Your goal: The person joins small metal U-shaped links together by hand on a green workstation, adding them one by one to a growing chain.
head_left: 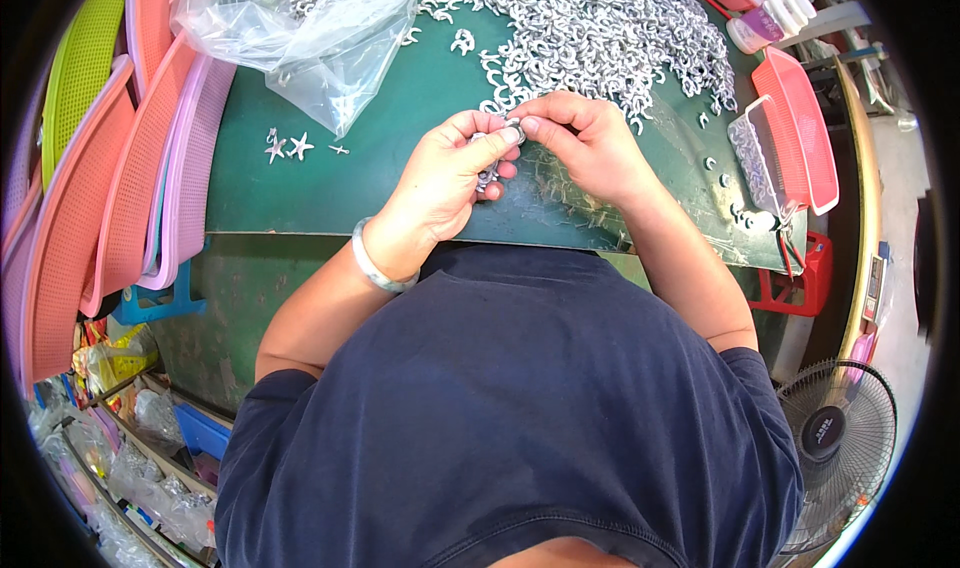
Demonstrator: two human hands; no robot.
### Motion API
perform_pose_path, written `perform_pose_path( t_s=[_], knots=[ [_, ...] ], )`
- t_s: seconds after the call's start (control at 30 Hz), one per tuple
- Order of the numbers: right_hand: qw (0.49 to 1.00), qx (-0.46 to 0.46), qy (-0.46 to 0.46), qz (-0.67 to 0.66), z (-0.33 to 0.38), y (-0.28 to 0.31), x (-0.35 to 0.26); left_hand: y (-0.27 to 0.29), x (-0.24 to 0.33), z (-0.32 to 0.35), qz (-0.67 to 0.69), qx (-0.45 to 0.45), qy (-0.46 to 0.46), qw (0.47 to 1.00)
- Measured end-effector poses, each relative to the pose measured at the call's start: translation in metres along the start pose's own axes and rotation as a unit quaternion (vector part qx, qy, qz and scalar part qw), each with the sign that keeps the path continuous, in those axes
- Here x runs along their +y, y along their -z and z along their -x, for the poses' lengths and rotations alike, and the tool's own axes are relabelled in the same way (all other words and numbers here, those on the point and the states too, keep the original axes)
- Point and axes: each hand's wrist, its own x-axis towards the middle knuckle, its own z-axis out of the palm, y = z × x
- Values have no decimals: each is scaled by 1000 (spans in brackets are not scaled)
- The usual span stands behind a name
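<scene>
Over the near edge of the green tabletop point(400, 208), my left hand point(435, 178) is closed around several small silvery curved metal pieces point(487, 176). Its thumb presses on a grey metal piece point(515, 125) at the fingertips. My right hand point(592, 153) meets it there, thumb and forefinger pinched at that same piece. Fingers cover much of it, so its full shape is hidden. Just beyond both hands spreads a large heap of C-shaped metal pieces point(590, 53).
A clear plastic bag point(330, 68) lies at the far left, with star-shaped pieces point(299, 146) nearby. Stacked plastic baskets point(75, 228) line the left side. At right stand a pink basket point(800, 133), a white basket point(757, 158) and a bottle point(765, 26). A fan point(840, 438) is lower right.
</scene>
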Motion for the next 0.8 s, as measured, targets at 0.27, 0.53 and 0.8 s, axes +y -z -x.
perform_pose_path(
  t_s=[0.27,0.53,0.8],
  knots=[
    [934,20,116,338,0,6,10,9,4,3,53,-10,-12,998],
    [921,29,107,374,1,4,17,14,2,0,106,-45,-3,993],
    [913,27,107,394,7,3,8,9,3,0,78,-17,15,997]
  ],
)
